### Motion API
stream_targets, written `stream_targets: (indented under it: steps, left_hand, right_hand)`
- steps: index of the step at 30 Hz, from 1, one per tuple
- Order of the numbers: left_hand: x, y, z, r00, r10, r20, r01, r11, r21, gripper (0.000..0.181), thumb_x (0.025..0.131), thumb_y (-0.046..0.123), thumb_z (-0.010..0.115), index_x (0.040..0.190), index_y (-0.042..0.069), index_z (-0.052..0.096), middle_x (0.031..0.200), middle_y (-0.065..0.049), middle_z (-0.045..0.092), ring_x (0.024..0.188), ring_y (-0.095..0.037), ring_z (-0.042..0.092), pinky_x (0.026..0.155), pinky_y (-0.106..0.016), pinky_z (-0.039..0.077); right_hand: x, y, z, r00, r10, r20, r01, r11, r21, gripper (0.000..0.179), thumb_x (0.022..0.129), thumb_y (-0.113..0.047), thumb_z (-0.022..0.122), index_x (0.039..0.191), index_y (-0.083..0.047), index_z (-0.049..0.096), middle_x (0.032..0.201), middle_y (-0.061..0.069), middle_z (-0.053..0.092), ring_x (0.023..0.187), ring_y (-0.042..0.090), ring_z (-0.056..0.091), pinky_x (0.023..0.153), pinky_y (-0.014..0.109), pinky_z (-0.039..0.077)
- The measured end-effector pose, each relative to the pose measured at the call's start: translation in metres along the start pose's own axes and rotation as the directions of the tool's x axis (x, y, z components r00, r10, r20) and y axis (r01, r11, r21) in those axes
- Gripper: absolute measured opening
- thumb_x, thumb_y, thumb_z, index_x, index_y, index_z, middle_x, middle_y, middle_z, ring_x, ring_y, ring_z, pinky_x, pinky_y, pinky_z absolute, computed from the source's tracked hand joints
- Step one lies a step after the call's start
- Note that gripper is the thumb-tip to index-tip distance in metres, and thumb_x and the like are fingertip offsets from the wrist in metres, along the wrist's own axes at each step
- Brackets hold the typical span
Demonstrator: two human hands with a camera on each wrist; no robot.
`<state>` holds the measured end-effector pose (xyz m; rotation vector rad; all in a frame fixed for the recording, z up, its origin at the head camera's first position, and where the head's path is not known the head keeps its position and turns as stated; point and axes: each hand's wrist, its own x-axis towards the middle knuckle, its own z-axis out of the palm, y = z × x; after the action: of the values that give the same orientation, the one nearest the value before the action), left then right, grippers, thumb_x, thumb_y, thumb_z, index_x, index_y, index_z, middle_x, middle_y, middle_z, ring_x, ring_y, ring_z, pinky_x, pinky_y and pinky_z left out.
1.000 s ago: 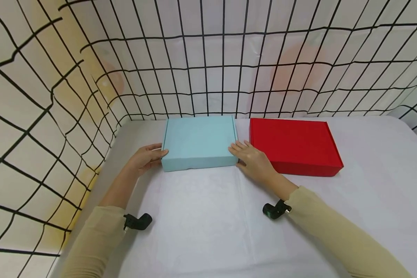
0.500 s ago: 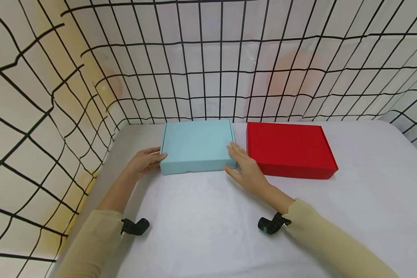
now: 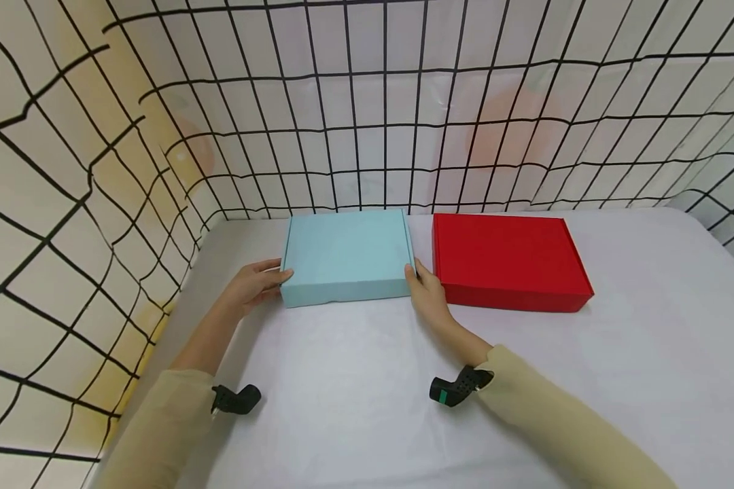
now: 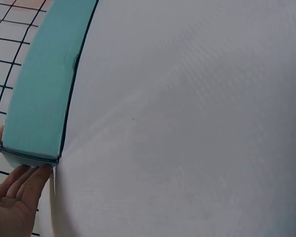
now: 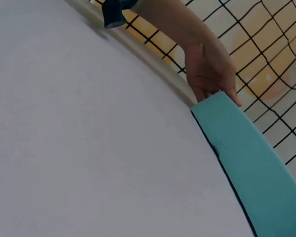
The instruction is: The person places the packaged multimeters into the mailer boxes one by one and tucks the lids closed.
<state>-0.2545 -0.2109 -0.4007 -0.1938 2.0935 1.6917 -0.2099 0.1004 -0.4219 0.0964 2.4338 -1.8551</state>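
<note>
A flat light blue cardboard box (image 3: 347,251) with its lid down lies on the white-covered table. At its left end my left hand (image 3: 253,282) grips it, thumb over the top edge and fingers against the side. The left wrist view shows those fingers (image 4: 32,187) at the low end of the box (image 4: 44,89). My right hand (image 3: 429,293) holds the opposite end near the front corner, the thumb on the near side of the edge and the other fingers along the right side. In the right wrist view the left hand (image 5: 209,74) appears at the far end of the box (image 5: 251,163).
A red box (image 3: 510,258) of similar shape lies just right of my right hand, across a narrow gap. Black wire grid panels (image 3: 367,136) stand behind the boxes and along the left side. The white tabletop (image 3: 355,394) stretches toward me.
My right hand left its flat position over the box's front right corner, drew back, and took hold of the right end. The left hand kept its grip. The view tilted slightly.
</note>
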Motion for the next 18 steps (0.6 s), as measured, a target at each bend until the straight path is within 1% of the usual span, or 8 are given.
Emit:
stream_targets:
  steps: [4, 6, 8, 11, 12, 14, 15, 18]
  left_hand:
    - [0.0, -0.002, 0.001, 0.996, 0.078, -0.038, -0.074, 0.992, 0.1, 0.074, 0.084, 0.028, 0.065, 0.143, 0.006, 0.026, 0.145, -0.016, 0.031, 0.125, -0.03, 0.042, 0.102, -0.039, 0.036]
    - [-0.004, -0.002, 0.0, 0.979, 0.195, -0.063, -0.172, 0.95, 0.262, 0.073, 0.083, 0.033, 0.066, 0.142, 0.009, 0.03, 0.143, -0.016, 0.034, 0.124, -0.031, 0.044, 0.099, -0.04, 0.04]
    - [-0.009, -0.001, 0.0, 0.944, 0.327, -0.044, -0.267, 0.836, 0.48, 0.069, 0.082, 0.038, 0.065, 0.14, 0.011, 0.036, 0.142, -0.015, 0.037, 0.112, -0.033, 0.054, 0.092, -0.04, 0.046]
    - [-0.018, 0.003, -0.003, 0.883, 0.465, 0.065, -0.364, 0.593, 0.718, 0.061, 0.083, 0.037, 0.064, 0.135, 0.01, 0.045, 0.142, -0.013, 0.037, 0.113, -0.034, 0.053, 0.085, -0.041, 0.047]
    - [-0.02, 0.005, -0.004, 0.872, 0.475, 0.114, -0.387, 0.53, 0.755, 0.059, 0.083, 0.035, 0.064, 0.133, 0.01, 0.046, 0.142, -0.013, 0.037, 0.114, -0.034, 0.051, 0.086, -0.042, 0.046]
    - [-0.023, 0.009, -0.006, 0.864, 0.461, 0.201, -0.421, 0.443, 0.792, 0.057, 0.083, 0.031, 0.065, 0.131, 0.008, 0.048, 0.144, -0.012, 0.033, 0.119, -0.033, 0.047, 0.089, -0.043, 0.043]
    - [-0.023, 0.01, -0.007, 0.863, 0.45, 0.23, -0.43, 0.415, 0.802, 0.057, 0.082, 0.029, 0.067, 0.131, 0.007, 0.048, 0.144, -0.012, 0.033, 0.129, -0.034, 0.036, 0.096, -0.044, 0.039]
    - [-0.023, 0.014, -0.008, 0.863, 0.421, 0.279, -0.436, 0.342, 0.833, 0.06, 0.079, 0.024, 0.07, 0.131, 0.004, 0.047, 0.144, -0.013, 0.034, 0.129, -0.035, 0.036, 0.101, -0.047, 0.035]
  right_hand:
    - [0.0, 0.004, 0.003, 0.998, 0.044, -0.043, -0.041, 0.997, 0.071, 0.058, 0.097, -0.031, 0.039, 0.144, -0.003, 0.019, 0.15, 0.008, 0.021, 0.137, 0.023, 0.021, 0.107, 0.037, 0.028]
    - [0.001, 0.005, 0.004, 0.998, 0.049, -0.043, -0.045, 0.996, 0.08, 0.058, 0.097, -0.031, 0.04, 0.144, -0.004, 0.02, 0.15, 0.007, 0.022, 0.137, 0.023, 0.023, 0.106, 0.038, 0.03]
    - [0.002, 0.006, 0.003, 0.998, 0.054, -0.032, -0.051, 0.996, 0.076, 0.058, 0.097, -0.032, 0.041, 0.144, -0.006, 0.02, 0.15, 0.006, 0.023, 0.137, 0.023, 0.023, 0.104, 0.038, 0.032]
    - [0.003, 0.008, 0.001, 0.999, 0.043, -0.017, -0.042, 0.998, 0.054, 0.059, 0.096, -0.033, 0.041, 0.144, -0.007, 0.02, 0.15, 0.005, 0.022, 0.136, 0.022, 0.024, 0.104, 0.037, 0.033]
    - [0.003, 0.008, 0.001, 0.999, 0.037, -0.015, -0.036, 0.998, 0.048, 0.059, 0.096, -0.034, 0.041, 0.144, -0.007, 0.02, 0.15, 0.005, 0.022, 0.136, 0.022, 0.024, 0.104, 0.037, 0.032]
    - [0.003, 0.008, 0.0, 0.999, 0.028, -0.016, -0.028, 0.999, 0.035, 0.059, 0.096, -0.034, 0.041, 0.144, -0.006, 0.02, 0.15, 0.005, 0.022, 0.137, 0.021, 0.023, 0.105, 0.037, 0.031]
    - [0.003, 0.009, 0.0, 1.0, 0.025, -0.016, -0.025, 0.999, 0.027, 0.059, 0.096, -0.034, 0.041, 0.144, -0.006, 0.02, 0.15, 0.005, 0.022, 0.137, 0.021, 0.023, 0.105, 0.037, 0.031]
    - [0.003, 0.009, -0.001, 0.999, 0.035, -0.007, -0.035, 0.999, 0.008, 0.06, 0.096, -0.036, 0.041, 0.145, -0.008, 0.019, 0.15, 0.004, 0.021, 0.137, 0.021, 0.021, 0.105, 0.037, 0.032]
